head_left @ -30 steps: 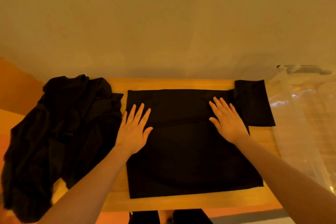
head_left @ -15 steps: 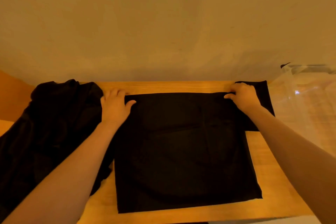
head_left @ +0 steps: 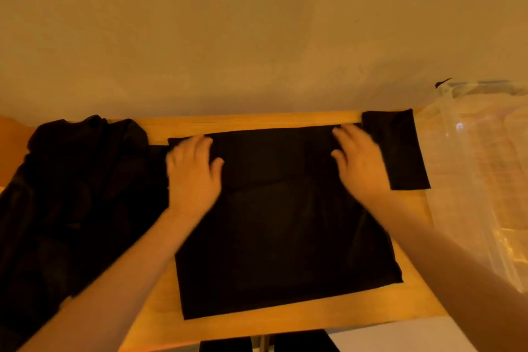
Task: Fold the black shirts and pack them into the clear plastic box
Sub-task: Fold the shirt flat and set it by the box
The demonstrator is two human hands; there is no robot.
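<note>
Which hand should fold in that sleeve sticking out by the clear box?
The right hand, probably. It rests on the shirt right beside the sleeve. The left hand is at the far side.

Both hands grip the black shirt's far edge.

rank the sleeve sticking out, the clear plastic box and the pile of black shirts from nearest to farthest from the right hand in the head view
From the right hand:
1. Sleeve, just to its right, at the table's far right corner.
2. Clear plastic box, further right, past the sleeve.
3. Pile of black shirts, across the table on the left, beyond the left hand.
</note>
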